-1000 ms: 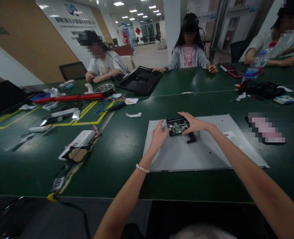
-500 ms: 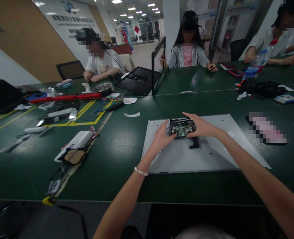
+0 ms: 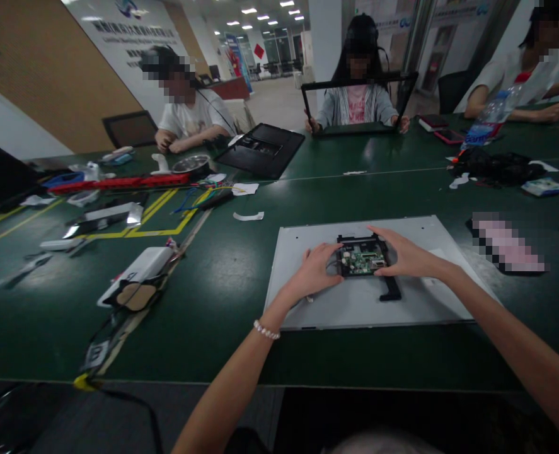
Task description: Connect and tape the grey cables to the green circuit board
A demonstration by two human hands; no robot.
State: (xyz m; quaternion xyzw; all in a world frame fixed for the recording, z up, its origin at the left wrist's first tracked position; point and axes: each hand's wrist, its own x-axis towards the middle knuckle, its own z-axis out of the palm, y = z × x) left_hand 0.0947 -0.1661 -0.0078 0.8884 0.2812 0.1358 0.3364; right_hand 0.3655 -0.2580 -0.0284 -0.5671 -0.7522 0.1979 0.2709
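A small black module with a green circuit board (image 3: 362, 257) rests on a flat grey metal panel (image 3: 326, 296) lying on the green table. My left hand (image 3: 317, 272) grips the module's left edge with curled fingers. My right hand (image 3: 404, 255) holds its right side, fingers wrapped over the top edge. A black flat cable or bracket (image 3: 391, 288) trails from the module toward me across the panel. A bead bracelet (image 3: 266, 330) sits on my left wrist.
A white and black device with cables (image 3: 140, 279) lies left of the panel. Tools, a red strip (image 3: 118, 182) and a metal bowl (image 3: 191, 164) sit farther left. Across the table a person holds up a black frame (image 3: 357, 104); a black back cover (image 3: 265, 147) lies nearby. A water bottle (image 3: 489, 122) stands at right.
The module and both my hands have shifted right and slightly nearer on the panel. The person opposite has raised the black frame upright and turned it to face me.
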